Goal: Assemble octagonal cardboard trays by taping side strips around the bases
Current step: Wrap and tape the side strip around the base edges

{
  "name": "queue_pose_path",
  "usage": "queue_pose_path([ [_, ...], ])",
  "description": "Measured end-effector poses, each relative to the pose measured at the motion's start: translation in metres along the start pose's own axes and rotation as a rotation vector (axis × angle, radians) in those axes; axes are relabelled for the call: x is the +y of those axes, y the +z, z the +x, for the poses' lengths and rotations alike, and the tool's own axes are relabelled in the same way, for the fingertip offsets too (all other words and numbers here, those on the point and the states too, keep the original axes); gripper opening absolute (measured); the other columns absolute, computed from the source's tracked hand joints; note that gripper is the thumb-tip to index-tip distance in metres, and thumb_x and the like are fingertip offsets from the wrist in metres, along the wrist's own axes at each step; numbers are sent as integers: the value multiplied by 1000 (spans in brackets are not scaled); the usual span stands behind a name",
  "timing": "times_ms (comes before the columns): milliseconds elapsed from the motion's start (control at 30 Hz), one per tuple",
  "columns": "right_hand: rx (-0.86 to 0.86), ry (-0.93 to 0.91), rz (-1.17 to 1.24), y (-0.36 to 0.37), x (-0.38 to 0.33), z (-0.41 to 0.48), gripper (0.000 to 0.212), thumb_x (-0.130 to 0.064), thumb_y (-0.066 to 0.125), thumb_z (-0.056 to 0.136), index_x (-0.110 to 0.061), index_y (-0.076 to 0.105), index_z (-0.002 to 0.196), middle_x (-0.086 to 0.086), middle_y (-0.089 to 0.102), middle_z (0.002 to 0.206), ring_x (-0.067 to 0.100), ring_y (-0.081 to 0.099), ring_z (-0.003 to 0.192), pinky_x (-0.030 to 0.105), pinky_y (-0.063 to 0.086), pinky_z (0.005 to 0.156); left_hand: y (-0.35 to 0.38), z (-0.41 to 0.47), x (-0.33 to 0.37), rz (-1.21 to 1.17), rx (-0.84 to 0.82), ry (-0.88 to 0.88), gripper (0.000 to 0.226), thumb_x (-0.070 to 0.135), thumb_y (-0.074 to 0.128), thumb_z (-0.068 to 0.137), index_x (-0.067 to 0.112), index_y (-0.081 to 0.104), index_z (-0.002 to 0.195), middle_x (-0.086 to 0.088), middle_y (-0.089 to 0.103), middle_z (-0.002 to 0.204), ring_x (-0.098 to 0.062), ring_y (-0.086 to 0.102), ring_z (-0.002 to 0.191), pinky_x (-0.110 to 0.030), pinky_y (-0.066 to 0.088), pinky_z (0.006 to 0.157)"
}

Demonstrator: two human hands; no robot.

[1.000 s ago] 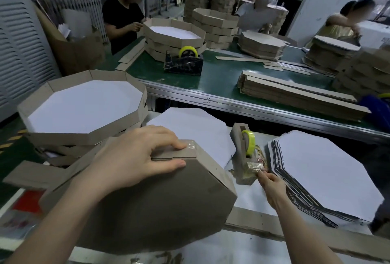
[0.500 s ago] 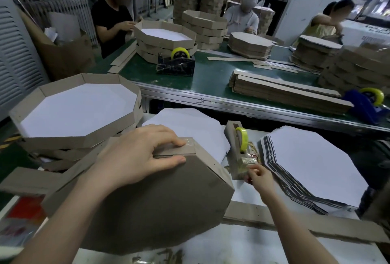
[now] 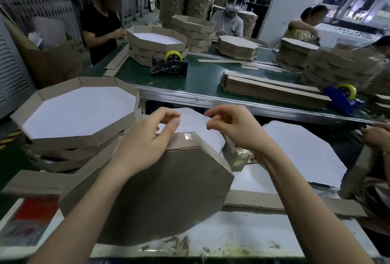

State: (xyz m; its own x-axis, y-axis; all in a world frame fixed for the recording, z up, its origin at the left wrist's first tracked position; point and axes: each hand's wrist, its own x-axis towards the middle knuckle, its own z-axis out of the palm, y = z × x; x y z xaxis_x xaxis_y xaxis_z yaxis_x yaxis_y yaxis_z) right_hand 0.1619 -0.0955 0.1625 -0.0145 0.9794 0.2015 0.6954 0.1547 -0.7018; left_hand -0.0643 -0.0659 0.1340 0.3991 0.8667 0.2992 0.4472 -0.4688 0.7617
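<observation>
- The brown octagonal cardboard tray [image 3: 168, 189] stands on edge on the white desk [image 3: 242, 236], directly below both hands, with its plain underside facing the camera.
- The left hand [image 3: 145, 143] rests its heel on the tray's top side strip. Its fingers [image 3: 166, 114] curl above the edge and the thumb reaches forward. I cannot tell whether they pinch anything.
- A shiny patch of clear tape [image 3: 187, 137] lies on that strip, just right of the left thumb.
- The right hand [image 3: 236, 130] hovers over the tray's upper right corner. Its fingers [image 3: 211, 116] are curled, forefinger and thumb close together, and I cannot tell whether they hold anything.
- Behind the gap between the two sets of fingers leans a white octagonal cardboard base [image 3: 194, 122].
- Right of the right fingers lies a stack of white-faced octagonal bases [image 3: 301, 154].
- Left of the left fingers sits a stack of finished octagonal trays [image 3: 78, 111].
- Well beyond the fingers, a black tape dispenser [image 3: 168, 67] stands on a green desk [image 3: 202, 78].
</observation>
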Motion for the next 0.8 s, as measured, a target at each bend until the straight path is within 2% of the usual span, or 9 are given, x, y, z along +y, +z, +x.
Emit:
queue_pose_path([
  [67, -98, -76, 12, -1, -27, -6, 39, -15, 68, 91, -19, 61, 129, -6, 75, 84, 24, 70, 87, 46, 55, 87, -2, 0, 2, -116, 60, -16, 29, 46, 35, 100, 36, 60, 110, 28, 62, 105, 10, 55, 102, -22, 47, 91],
  [167, -210, -161, 13, 2, -53, -10, 49, -16, 68, 92, -19, 53, 139, -8, 75, 85, 24, 70, 86, 46, 53, 87, -6, -1, 2, -176, 32, 49, 46, 58, 29, 99, 33, 68, 100, 20, 66, 98, 9, 53, 97, -6, 38, 83],
  [200, -232, -179, 17, 3, -58, -10, 49, -16, 68, 92, -18, 53, 139, -8, 75, 84, 27, 69, 86, 47, 52, 87, -7, -2, 1, -155, 11, 71, 50, 65, 30, 95, 34, 69, 94, 19, 65, 97, 9, 50, 100, -7, 36, 82],
  [300, -246, -204, -10, 7, -64, -8, 44, -17, 67, 93, -18, 56, 135, -9, 74, 84, 33, 66, 85, 50, 51, 84, -9, -4, -1, -66, -42, 59, 55, 80, 41, 79, 33, 69, 81, 20, 58, 97, 7, 43, 108, -25, 38, 79],
  [400, -240, -173, -51, 10, -63, -6, 36, -17, 68, 92, -18, 61, 128, -7, 74, 84, 28, 67, 81, 49, 52, 82, -10, -6, 1, -75, -41, 71, 44, 73, 48, 74, 34, 68, 73, 30, 56, 93, 7, 43, 108, -29, 39, 80],
  [500, -225, -127, -57, 10, -57, -3, 19, -20, 72, 90, -17, 70, 109, -6, 76, 81, 12, 70, 80, 41, 55, 82, -10, -8, 2, -40, -33, 94, 38, 66, 49, 79, 34, 68, 71, 38, 53, 92, 5, 43, 105, -32, 41, 83],
  [567, -221, -124, -47, 10, -52, -1, 6, -18, 74, 88, -17, 77, 93, -8, 75, 79, 6, 69, 78, 29, 56, 77, -8, -9, 2, 19, -9, 107, 31, 55, 52, 87, 35, 69, 71, 41, 52, 93, 4, 43, 103, -36, 43, 87],
  [667, -179, -115, -1, 13, -48, -1, 7, -15, 77, 85, -22, 78, 82, -16, 73, 76, -4, 65, 73, 11, 47, 68, -5, -9, 3, 40, 21, 103, 33, 43, 51, 94, 33, 68, 68, 44, 52, 91, 0, 45, 98, -41, 42, 90],
  [800, -130, -96, -20, 15, -45, 0, 9, -23, 77, 84, -30, 77, 80, -19, 74, 82, -6, 66, 84, 13, 47, 77, -3, -8, -1, 0, 56, 100, 39, 37, 51, 98, 30, 68, 63, 39, 57, 86, -5, 48, 95, -44, 44, 87],
])
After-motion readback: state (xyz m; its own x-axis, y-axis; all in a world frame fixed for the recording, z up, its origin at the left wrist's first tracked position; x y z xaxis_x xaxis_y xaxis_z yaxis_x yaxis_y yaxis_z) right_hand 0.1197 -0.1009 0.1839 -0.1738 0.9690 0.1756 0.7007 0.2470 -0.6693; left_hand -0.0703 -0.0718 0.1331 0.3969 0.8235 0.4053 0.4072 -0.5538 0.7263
